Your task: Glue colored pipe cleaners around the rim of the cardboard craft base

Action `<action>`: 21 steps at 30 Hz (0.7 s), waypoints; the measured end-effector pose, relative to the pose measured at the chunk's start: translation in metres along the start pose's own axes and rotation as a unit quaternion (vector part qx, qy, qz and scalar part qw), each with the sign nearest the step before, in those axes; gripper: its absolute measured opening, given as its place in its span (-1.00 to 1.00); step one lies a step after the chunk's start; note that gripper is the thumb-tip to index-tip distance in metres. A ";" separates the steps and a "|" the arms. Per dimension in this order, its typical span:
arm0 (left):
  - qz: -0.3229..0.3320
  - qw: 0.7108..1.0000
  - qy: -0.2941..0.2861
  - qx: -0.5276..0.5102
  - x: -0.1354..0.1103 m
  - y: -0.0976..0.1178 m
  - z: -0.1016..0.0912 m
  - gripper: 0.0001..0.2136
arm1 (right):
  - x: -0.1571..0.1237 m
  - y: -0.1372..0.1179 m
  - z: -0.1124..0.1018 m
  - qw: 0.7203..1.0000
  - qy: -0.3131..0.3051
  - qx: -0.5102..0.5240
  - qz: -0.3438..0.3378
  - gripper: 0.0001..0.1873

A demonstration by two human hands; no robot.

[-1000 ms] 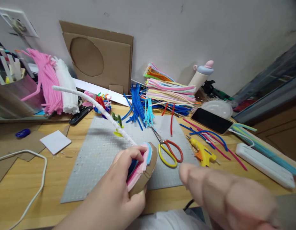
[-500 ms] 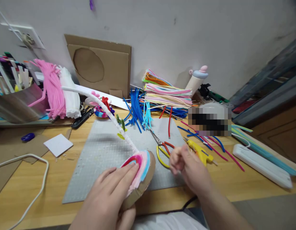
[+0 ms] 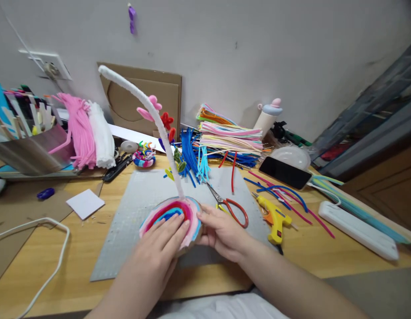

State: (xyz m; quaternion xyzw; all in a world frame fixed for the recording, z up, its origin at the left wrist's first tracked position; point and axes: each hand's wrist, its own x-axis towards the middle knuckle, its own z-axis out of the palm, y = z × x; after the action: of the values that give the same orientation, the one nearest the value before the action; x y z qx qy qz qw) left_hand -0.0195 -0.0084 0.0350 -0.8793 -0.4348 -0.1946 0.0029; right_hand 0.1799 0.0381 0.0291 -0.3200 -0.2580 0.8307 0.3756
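Both hands hold a round cardboard base (image 3: pixel 193 208) covered with rings of pink, red and blue pipe cleaners. My left hand (image 3: pixel 160 241) lies over its front left part, fingers on the coloured rings and thumb hidden. At the right edge, my right hand (image 3: pixel 222 230) grips the base with the thumb on top and fingers at the side. A curved white-wrapped stem (image 3: pixel 164 135) rises from the back of the base, with pink flowers (image 3: pixel 150 108), a red flower (image 3: pixel 166 120) and green leaves (image 3: pixel 179 160) along it. Beneath is a grey cutting mat (image 3: pixel 122 235).
Scissors (image 3: pixel 237 212) and a yellow glue gun (image 3: pixel 275 217) lie to the right, near loose pipe cleaners (image 3: pixel 292 195), a phone (image 3: pixel 285 172) and a white power strip (image 3: pixel 358 230). Bundled pipe cleaners (image 3: pixel 230 135) stand at the back. A white cable (image 3: pixel 61 257) runs on the left.
My right hand has moved left from beside the glue gun onto the base's right edge. The base has turned flatter and leftward, and its stem now stands more upright.
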 end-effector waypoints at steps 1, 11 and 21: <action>-0.004 1.000 -0.006 0.007 0.002 -0.005 0.008 -0.40 | 0.008 0.001 -0.002 1.000 0.006 -0.002 -0.011 -0.66; -0.013 0.994 -0.024 0.107 0.015 0.001 0.046 -0.54 | 0.000 0.006 -0.007 0.989 0.096 -0.021 -0.110 -0.53; -0.063 0.995 -0.060 0.044 0.023 0.017 0.044 -0.50 | -0.032 0.022 -0.041 0.964 0.120 -0.188 -0.145 -0.40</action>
State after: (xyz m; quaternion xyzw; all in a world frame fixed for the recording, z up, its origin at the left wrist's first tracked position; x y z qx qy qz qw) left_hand 0.0211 0.0060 0.0050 -0.8591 -0.4970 -0.1219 0.0028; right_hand 0.2159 0.0077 -0.0020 -0.4412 -0.4058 0.6597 0.4533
